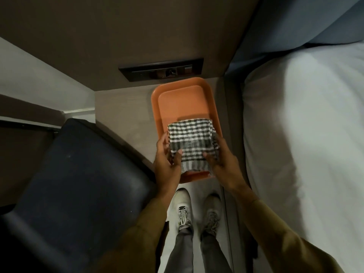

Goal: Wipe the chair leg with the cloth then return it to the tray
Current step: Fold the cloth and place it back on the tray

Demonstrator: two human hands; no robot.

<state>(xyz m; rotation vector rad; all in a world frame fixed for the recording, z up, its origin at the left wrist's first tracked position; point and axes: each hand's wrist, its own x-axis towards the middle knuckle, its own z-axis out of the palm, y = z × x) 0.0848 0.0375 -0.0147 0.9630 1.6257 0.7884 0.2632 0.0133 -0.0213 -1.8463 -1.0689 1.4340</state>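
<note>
A folded black-and-white checked cloth [192,143] is held over the near half of an orange tray [177,99] that rests on a pale bedside surface. My left hand [166,160] grips the cloth's left edge, thumb on top. My right hand [221,157] grips its right edge the same way. Whether the cloth rests on the tray or hangs just above it I cannot tell. A dark blue chair seat [78,184] fills the lower left; its legs are hidden beneath it.
A bed with white sheet [305,134] and blue pillow [295,26] runs along the right. A dark switch panel [161,71] sits in the brown wall behind the tray. My shoes [183,207] stand on the floor between chair and bed.
</note>
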